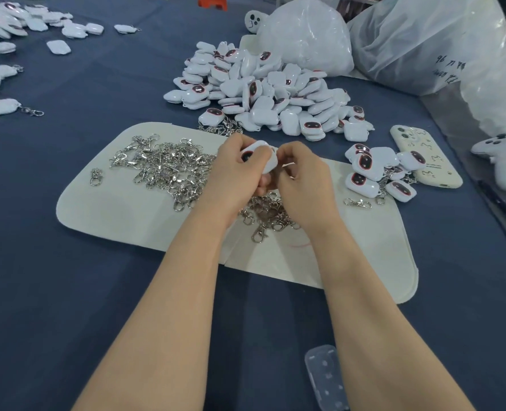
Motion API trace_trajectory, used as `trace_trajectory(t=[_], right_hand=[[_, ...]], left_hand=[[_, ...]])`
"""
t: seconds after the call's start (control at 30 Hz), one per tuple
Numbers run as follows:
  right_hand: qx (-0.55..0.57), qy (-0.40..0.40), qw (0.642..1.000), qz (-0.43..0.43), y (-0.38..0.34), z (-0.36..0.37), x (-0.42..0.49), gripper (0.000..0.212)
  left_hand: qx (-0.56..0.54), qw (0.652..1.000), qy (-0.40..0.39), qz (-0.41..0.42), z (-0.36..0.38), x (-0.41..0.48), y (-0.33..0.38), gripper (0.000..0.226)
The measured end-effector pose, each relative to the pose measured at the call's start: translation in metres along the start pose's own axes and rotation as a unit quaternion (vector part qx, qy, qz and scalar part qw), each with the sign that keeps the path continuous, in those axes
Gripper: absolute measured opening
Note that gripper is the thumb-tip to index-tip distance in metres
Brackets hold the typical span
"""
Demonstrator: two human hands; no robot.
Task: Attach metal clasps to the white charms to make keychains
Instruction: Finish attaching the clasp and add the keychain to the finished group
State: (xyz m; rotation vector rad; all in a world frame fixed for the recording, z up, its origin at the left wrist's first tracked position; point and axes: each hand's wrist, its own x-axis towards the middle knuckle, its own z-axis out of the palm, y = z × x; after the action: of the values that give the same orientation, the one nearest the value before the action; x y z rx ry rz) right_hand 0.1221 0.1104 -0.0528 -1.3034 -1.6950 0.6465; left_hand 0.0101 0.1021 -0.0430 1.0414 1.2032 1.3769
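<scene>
On the blue bench (68,292), mid-frame above a mat (121,226) strewn with metal clasps (168,167), the left hand (234,173) and right hand (303,180) meet, both pinching one white charm (263,158). It looks light, hard and slick, and is probably best held by its flat faces.

Clasps (168,166) on mat (121,209), charms (263,93) behind

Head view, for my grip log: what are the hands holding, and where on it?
Both hands pinch one white rounded plastic charm: left hand at its dark-faced end, right hand at the opposite edge.
</scene>
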Motion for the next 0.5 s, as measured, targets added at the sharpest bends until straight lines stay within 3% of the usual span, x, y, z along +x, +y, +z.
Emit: trace_trajectory(t=[0.17,0.27,0.5], right_hand=[[0.019,0.046,0.999,0.019,0.0001,-0.0010,0.0025,0.009],[0.049,0.047,0.997,0.025,-0.0017,-0.0013,0.0029,0.019],[0.072,0.037,0.995,0.051,-0.0025,-0.0035,0.0059,0.025]], left_hand=[[-0.014,1.000,0.017,-0.018,-0.0006,0.0004,0.0000,0.002],[-0.001,1.000,0.013,-0.009,0.0015,-0.0008,-0.0017,0.022],[0.280,0.954,0.026,0.105,-0.0001,0.0029,-0.0079,0.011]])
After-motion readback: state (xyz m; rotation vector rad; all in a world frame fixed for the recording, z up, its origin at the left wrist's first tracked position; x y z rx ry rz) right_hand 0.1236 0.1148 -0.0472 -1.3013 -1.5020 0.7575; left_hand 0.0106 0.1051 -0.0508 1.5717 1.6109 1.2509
